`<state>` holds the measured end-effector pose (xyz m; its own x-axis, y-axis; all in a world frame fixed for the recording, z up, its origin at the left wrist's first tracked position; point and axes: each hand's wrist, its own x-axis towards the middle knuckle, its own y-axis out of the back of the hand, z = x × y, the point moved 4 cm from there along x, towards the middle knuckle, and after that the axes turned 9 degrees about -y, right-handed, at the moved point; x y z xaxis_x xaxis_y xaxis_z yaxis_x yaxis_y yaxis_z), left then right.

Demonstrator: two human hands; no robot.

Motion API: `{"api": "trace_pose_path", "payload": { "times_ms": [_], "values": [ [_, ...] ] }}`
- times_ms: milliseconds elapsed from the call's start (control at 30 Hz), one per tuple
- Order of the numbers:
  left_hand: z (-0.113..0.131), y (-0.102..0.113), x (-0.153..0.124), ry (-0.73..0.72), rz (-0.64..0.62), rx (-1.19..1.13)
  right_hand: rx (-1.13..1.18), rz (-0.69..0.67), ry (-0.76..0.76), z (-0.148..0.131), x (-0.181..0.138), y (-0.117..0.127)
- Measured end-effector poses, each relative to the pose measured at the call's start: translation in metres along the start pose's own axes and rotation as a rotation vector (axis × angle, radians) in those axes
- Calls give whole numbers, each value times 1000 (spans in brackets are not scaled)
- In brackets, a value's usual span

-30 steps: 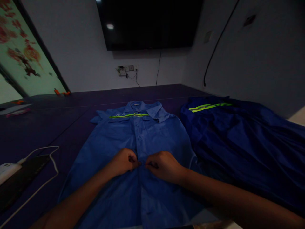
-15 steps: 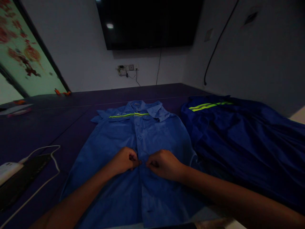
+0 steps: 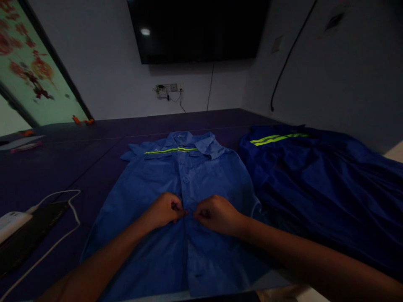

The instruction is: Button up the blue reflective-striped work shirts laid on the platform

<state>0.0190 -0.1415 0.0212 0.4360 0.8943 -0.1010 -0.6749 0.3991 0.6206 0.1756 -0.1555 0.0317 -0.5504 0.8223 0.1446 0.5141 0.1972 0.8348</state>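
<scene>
A blue short-sleeved shirt (image 3: 154,178) with a yellow-green stripe across the chest lies front up, collar away from me. My left hand (image 3: 168,208) pinches at the left edge of its button placket (image 3: 188,193), about halfway down. Just across from it, my right hand (image 3: 215,214) is closed with thumb and fingertips on the placket's other side. The fingertips of both hands are a small gap apart. Buttons show above the hands, and a dark slit like a buttonhole is below them. Whatever button lies at the fingertips is too dim to make out.
To the right lies a darker blue garment (image 3: 302,176) with a yellow-green stripe. On the left, a white charger-like block (image 3: 14,224) with a white cable (image 3: 76,216) rests on a dark flat object (image 3: 40,235). A purple surface (image 3: 94,167) reaches the wall, under a black screen (image 3: 201,31).
Both hands stay at the same spot on the placket, with only a very slight shift of the fingers. The view has tilted a touch.
</scene>
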Motion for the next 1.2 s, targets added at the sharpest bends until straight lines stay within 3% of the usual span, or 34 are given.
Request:
{"api": "trace_pose_path", "payload": {
  "times_ms": [433, 700, 1200],
  "values": [
    [1, 1, 0, -36, 39, -123, -364, 21, 256, -15, -7, 5],
    [8, 1, -1, -74, 64, -246, -354, 46, 286, -14, -8, 4],
    [4, 0, 0, -58, 33, -188, -279, 17, 281, -11, -6, 3]
  ]
}}
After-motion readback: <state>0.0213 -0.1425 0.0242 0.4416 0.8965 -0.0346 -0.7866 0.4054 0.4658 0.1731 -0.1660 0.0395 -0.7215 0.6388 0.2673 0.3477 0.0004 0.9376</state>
